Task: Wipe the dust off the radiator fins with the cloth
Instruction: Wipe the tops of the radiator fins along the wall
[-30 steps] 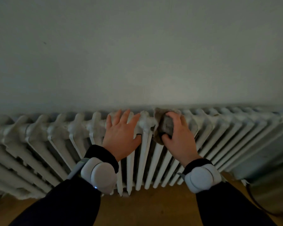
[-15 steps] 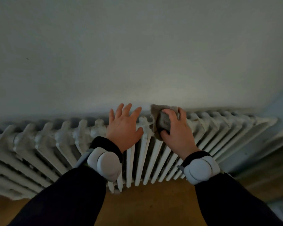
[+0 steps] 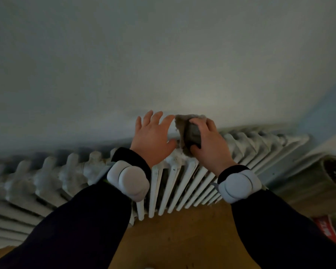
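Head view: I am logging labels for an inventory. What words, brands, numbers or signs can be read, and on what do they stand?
White lettering on the red object at the lower right edge: too blurred and cut off to read.
No text shows on the radiator, the cloth or the wrist bands.

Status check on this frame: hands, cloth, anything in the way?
Right hand grips the cloth at the radiator top. Left hand open, fingers spread, beside it. Nothing seen blocking the fins.

Dim, soft picture; a faint glow on the wall (image 3: pixel 192 98); radiator (image 3: pixel 47 177) bent by wide-angle distortion at the edges.
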A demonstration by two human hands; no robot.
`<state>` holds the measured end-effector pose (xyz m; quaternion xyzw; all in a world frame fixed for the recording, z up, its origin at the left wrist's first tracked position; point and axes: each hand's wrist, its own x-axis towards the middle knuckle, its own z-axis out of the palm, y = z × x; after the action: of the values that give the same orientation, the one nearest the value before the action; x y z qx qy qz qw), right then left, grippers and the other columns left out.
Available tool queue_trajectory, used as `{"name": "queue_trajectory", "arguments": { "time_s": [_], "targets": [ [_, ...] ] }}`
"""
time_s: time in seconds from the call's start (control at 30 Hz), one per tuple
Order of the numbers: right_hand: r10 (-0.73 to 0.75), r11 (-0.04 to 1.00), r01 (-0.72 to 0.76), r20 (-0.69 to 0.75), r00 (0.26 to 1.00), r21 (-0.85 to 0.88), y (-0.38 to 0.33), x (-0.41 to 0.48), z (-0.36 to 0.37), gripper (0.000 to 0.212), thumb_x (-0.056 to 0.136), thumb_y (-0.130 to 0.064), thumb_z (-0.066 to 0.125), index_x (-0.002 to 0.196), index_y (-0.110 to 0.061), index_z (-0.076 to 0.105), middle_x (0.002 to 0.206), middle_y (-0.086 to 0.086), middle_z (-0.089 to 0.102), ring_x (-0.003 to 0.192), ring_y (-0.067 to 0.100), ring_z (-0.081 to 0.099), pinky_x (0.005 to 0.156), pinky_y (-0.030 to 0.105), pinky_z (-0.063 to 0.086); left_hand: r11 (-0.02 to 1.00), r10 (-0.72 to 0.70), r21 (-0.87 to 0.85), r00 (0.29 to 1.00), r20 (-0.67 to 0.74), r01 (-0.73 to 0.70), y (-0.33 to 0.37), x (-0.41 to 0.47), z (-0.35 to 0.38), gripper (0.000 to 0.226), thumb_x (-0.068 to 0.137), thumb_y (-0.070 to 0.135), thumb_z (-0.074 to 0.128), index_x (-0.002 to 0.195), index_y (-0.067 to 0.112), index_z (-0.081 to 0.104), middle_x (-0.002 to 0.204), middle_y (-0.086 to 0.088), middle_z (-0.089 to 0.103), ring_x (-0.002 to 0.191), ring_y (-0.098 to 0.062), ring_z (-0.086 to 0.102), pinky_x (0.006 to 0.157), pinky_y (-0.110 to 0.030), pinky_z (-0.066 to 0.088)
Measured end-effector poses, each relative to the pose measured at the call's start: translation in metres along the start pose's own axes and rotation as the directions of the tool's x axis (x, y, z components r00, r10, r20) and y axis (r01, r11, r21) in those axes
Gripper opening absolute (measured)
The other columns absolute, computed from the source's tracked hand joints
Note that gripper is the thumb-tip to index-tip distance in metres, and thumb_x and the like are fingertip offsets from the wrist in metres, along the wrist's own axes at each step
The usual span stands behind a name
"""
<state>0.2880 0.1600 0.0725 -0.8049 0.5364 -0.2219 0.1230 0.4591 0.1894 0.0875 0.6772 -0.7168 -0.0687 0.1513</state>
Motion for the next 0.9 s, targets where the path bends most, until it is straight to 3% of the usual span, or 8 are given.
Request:
{"name": "queue_trajectory", "arguments": {
  "time_s": [0.1,0.27,0.43,0.6,0.73,0.9],
  "targets": [
    [0.023,1.0,-0.023,0.007,1.0,-0.015,0.013,0.009,-0.001,0.066,0.074,-0.009,0.064,0.134,-0.024,0.042,0.136,0.01,0.037,0.106,0.037,0.05,0.089,0.044,0.047,0.999,0.029,-0.034,0.999,0.026,-0.028,0.008,0.012,0.001,0.067,0.091,0.038,0.051,0.149,0.026,0.021,0.156,-0.008,0.02,0.145,-0.027,0.008,0.117,-0.047,0.005],
    [0.089,0.987,-0.081,0.052,0.995,-0.139,0.04,0.013,-0.012,0.067,0.076,-0.012,0.063,0.137,-0.028,0.041,0.138,0.006,0.04,0.111,0.035,0.044,0.096,0.037,0.036,0.997,0.071,-0.019,0.994,0.078,-0.07,0.02,0.026,0.011,0.065,0.092,0.039,0.05,0.149,0.025,0.023,0.155,-0.008,0.023,0.144,-0.028,0.013,0.117,-0.045,0.008],
    [0.153,0.987,-0.151,0.035,0.988,-0.063,0.066,0.013,-0.024,0.065,0.076,-0.007,0.064,0.134,-0.027,0.041,0.142,0.013,0.02,0.104,0.039,0.052,0.088,0.038,0.049,0.997,0.073,-0.008,0.99,0.117,-0.073,0.036,0.043,0.026,0.063,0.092,0.042,0.048,0.148,0.023,0.026,0.154,-0.009,0.027,0.143,-0.029,0.017,0.116,-0.046,0.012],
    [0.119,0.99,-0.117,0.018,0.993,-0.074,0.119,0.022,-0.049,0.064,0.075,-0.005,0.063,0.133,-0.022,0.038,0.126,0.013,0.04,0.095,0.038,0.055,0.077,0.038,0.049,0.998,0.061,-0.016,0.989,0.133,-0.06,0.076,0.063,0.054,0.06,0.092,0.043,0.047,0.146,0.023,0.03,0.151,-0.007,0.031,0.141,-0.029,0.021,0.115,-0.047,0.016],
    [0.066,0.992,-0.059,0.06,0.996,-0.115,0.178,0.028,-0.066,0.064,0.077,-0.002,0.057,0.134,-0.023,0.039,0.122,0.012,0.049,0.101,0.035,0.053,0.085,0.042,0.047,1.0,-0.009,-0.022,0.991,0.134,0.012,0.115,0.079,0.081,0.06,0.091,0.043,0.05,0.145,0.022,0.033,0.148,-0.006,0.037,0.137,-0.028,0.027,0.113,-0.045,0.02],
    [0.031,0.984,-0.009,0.123,0.992,-0.18,0.251,0.026,-0.084,0.064,0.078,0.004,0.052,0.136,-0.022,0.046,0.136,0.008,0.048,0.122,0.033,0.039,0.105,0.041,0.033,0.991,-0.129,-0.02,0.978,0.166,0.134,0.169,0.083,0.117,0.063,0.091,0.043,0.052,0.147,0.024,0.03,0.152,-0.007,0.027,0.14,-0.027,0.021,0.114,-0.042,0.018]
  ]
}}
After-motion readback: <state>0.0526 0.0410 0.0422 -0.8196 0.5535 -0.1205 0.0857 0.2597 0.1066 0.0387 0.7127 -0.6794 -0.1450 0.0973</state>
